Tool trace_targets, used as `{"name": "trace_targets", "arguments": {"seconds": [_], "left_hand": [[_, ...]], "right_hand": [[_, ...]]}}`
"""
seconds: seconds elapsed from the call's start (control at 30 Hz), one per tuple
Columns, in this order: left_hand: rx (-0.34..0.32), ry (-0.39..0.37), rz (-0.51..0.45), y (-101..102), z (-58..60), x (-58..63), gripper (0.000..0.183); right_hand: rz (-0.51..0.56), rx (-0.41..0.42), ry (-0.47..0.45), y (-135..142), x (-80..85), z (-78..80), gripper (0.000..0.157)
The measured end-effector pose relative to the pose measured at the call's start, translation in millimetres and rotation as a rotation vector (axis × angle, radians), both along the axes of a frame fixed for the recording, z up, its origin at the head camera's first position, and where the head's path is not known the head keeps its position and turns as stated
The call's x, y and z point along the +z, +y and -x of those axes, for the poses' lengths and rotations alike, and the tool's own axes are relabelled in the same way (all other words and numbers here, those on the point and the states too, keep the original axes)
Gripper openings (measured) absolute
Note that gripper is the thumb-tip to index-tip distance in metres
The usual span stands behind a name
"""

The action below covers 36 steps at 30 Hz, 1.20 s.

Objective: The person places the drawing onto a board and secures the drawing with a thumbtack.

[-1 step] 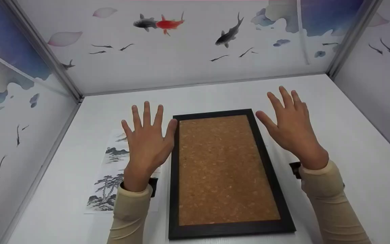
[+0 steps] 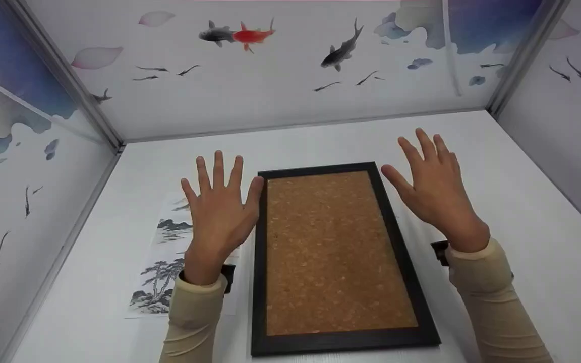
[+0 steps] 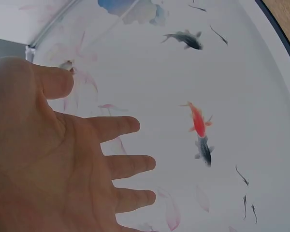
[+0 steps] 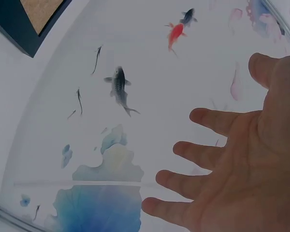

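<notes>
A black-framed cork board [image 2: 336, 252] lies on the white table, its long sides running away from me. My left hand [image 2: 222, 217] is raised over the board's left edge with fingers spread and holds nothing. Partly hidden beneath that hand and forearm is a sheet of paper [image 2: 157, 275] printed with ink-style mountains and pine trees. To the right of the board hovers my right hand [image 2: 434, 189], fingers apart, also holding nothing. Both wrist views show a bare palm, the left hand [image 3: 53, 159] and the right hand [image 4: 251, 154], with a corner of the frame further off.
White panels [image 2: 290, 101] painted with fish, petals and blue washes enclose the table [image 2: 522, 201] at the back and both sides. Metal posts [image 2: 89, 101] stand at the back corners. A small black device [image 2: 440, 252] sits at each wrist, by the beige sleeves [image 2: 482, 269].
</notes>
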State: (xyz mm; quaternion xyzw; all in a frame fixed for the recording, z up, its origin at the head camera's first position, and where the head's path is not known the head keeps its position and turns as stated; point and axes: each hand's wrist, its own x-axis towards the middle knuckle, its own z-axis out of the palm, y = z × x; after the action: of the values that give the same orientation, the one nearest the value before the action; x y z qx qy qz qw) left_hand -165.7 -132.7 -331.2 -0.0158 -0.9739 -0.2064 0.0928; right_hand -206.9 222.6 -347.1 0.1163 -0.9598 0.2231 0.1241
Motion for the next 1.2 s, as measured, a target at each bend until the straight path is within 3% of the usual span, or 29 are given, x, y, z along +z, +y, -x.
{"name": "trace_targets", "arguments": {"seconds": [0.13, 0.33, 0.53, 0.87, 1.2], "left_hand": [[0.023, -0.02, -0.05, -10, 5.0, -0.7, 0.068], [0.087, -0.026, -0.158, -45, 16.2, -2.9, 0.061], [0.17, -0.051, -0.243, -82, 15.2, -5.5, 0.058], [0.268, -0.161, -0.245, -120, 24.2, -29.0, 0.061], [0.224, -0.357, -0.175, -141, 26.6, -50.6, 0.074]], "right_hand": [[0.031, 0.015, -0.017, 5, -4.1, 5.4, 0.073], [0.053, 0.019, -0.032, 18, -11.5, 13.5, 0.066], [0.05, 0.002, -0.03, 27, -19.7, 17.7, 0.056], [0.019, 0.024, -0.12, 33, -31.3, 25.9, 0.043], [-0.009, 0.033, -0.194, 36, -44.4, 33.2, 0.037]]}}
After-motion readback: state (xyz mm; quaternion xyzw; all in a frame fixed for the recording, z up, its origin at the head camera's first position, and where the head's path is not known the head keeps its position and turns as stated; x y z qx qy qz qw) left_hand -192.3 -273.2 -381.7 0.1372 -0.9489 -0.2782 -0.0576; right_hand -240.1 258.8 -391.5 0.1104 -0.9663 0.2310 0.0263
